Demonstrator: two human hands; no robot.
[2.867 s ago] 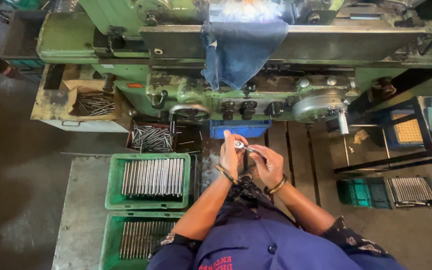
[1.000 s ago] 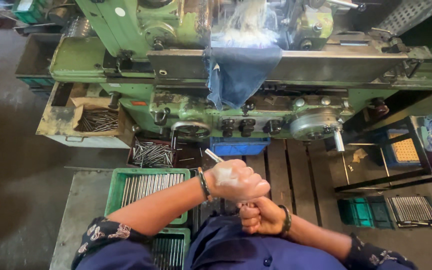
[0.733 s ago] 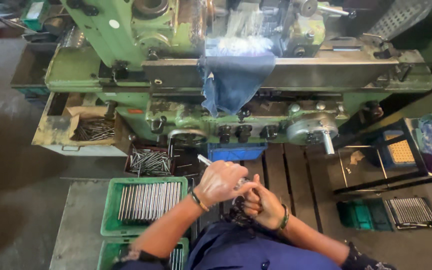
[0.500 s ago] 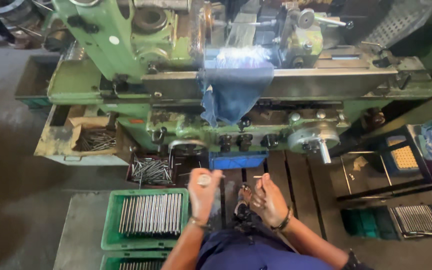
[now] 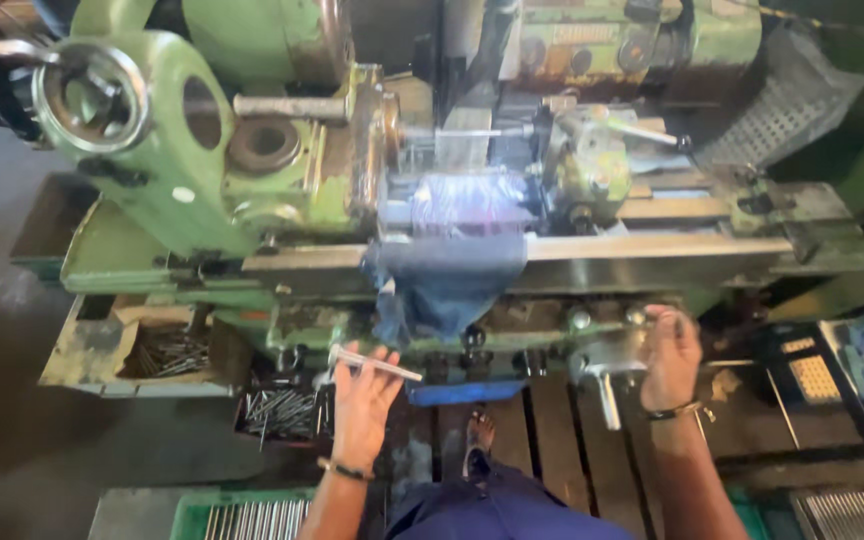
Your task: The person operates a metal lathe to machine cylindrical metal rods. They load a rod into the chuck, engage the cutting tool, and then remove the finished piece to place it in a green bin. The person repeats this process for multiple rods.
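Head view: blue cloth (image 5: 449, 285) drapes the green lathe (image 5: 282, 200) above both hands.

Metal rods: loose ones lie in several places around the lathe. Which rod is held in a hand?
The single rod across the left hand; the others lie heaped in the tan tray and dark bin.

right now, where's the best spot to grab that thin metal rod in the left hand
The metal rod is slim, lying nearly level across the left hand, tilted slightly down to the right. Its right end sticks out bare past the fingers. Probably best to pinch it there, coming from the right and slightly above, thumb and fingers across its width, since the middle is covered by the hand.
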